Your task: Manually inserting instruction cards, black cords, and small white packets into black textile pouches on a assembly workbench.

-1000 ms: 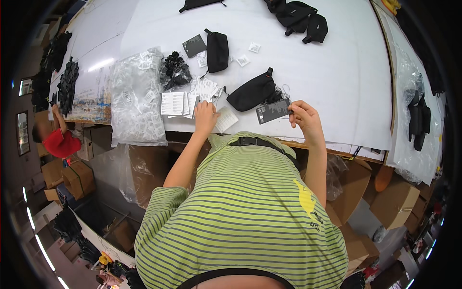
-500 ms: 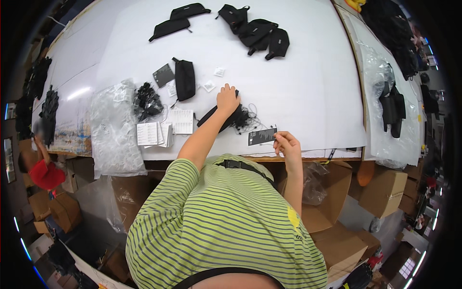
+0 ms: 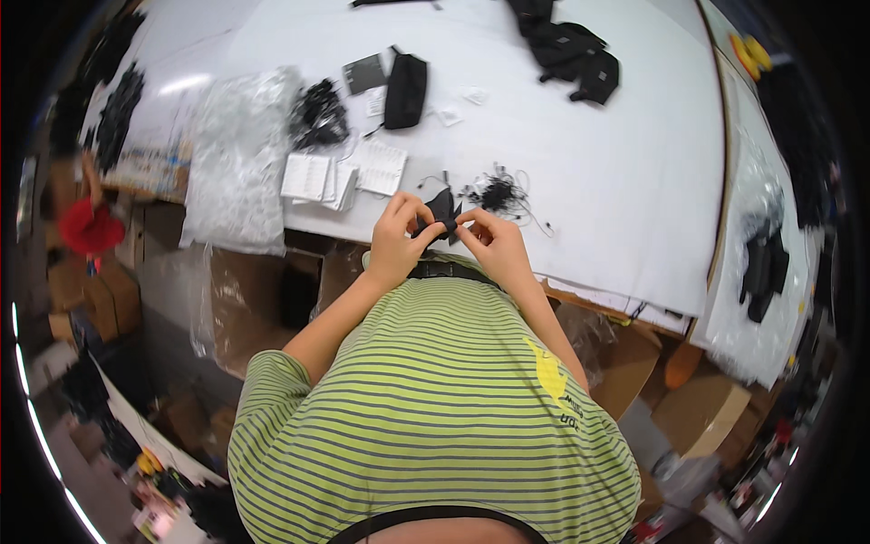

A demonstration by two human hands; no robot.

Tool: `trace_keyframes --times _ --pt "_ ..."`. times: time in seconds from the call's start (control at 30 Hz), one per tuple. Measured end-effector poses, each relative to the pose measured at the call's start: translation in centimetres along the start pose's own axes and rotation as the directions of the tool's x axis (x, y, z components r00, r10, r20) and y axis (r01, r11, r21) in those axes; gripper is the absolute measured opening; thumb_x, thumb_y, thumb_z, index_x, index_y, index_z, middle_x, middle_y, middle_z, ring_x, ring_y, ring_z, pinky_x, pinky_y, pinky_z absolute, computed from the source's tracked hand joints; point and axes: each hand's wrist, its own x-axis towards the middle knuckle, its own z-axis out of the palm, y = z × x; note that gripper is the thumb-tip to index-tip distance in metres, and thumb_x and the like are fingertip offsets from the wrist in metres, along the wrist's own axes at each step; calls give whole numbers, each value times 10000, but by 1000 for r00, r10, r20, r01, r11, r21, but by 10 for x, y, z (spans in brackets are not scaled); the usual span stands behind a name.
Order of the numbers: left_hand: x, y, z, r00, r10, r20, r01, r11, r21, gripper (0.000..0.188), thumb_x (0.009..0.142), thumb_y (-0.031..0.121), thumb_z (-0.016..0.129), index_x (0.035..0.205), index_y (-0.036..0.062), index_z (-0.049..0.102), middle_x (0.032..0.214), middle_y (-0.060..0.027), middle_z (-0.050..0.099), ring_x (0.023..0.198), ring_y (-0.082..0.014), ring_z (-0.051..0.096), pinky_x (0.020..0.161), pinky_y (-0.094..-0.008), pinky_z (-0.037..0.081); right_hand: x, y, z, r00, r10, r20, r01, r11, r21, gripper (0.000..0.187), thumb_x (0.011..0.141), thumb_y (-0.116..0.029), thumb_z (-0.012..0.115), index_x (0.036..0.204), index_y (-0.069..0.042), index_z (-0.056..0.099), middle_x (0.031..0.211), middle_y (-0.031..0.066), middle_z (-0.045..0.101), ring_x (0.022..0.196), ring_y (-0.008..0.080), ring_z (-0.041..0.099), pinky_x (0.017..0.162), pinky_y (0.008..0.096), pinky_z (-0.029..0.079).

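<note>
Close to my body, at the table's front edge, a small black zip pouch (image 3: 441, 205) is held between both hands. My left hand (image 3: 395, 243) pinches its left side with thumb and fingers. From the other side, my right hand (image 3: 496, 245) pinches at the pouch's end; a dark pointed piece shows by its fingertips, too small to tell whether it is the tag. Just beyond lies a tangle of black tag strings (image 3: 498, 190). Left of it are a white printed sheet (image 3: 382, 167) and stacked white leaflets (image 3: 308, 177). Another black pouch (image 3: 405, 89) lies farther off.
Clear plastic bags (image 3: 237, 154) hang over the front edge at left, beside a black bundle (image 3: 319, 114). A dark card (image 3: 365, 74) and white packets (image 3: 475, 94) lie farther back. More pouches (image 3: 580, 62) lie far right. Cardboard boxes (image 3: 716, 422) stand below; a person in red (image 3: 91, 227) is at left.
The pouch has come off the table surface toward my body. My right hand, which held a dark hang tag at the right, has moved left to meet it. The view has shifted.
</note>
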Motion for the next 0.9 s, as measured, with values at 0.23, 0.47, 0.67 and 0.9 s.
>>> trace_keyframes --times 0.23,0.47,0.67,0.9 --pt "-35 4 -16 893 -450 -1 440 873 -209 108 729 77 684 823 25 669 690 1 537 549 -60 422 502 -216 348 3 -12 25 981 -145 132 146 989 -1 125 778 -112 649 884 -47 633 556 55 517 470 102 443 458 247 357" --pt "-40 8 -26 911 -357 -206 266 891 -368 84 842 74 602 855 4 557 918 -26 566 593 -54 442 547 -184 368 4 2 20 980 -22 196 -91 829 551 148 831 -55 614 928 -32 504 721 -31 538 660 50 504 604 197 398" --pt "-32 38 -44 919 -378 111 337 607 -720 75 898 85 531 933 26 500 830 -1 504 630 -29 414 571 -162 337 -4 -25 -6 984 -32 173 -91 749 656 115 831 -59 600 901 -59 508 805 41 618 731 87 543 656 213 407" --pt "-27 57 -31 914 -343 218 404 703 -585 87 853 66 601 901 -6 591 622 87 361 569 10 313 537 -145 307 -19 -25 3 994 -31 101 -54 670 740 127 865 -54 576 954 -16 493 836 98 659 774 135 624 661 232 455"
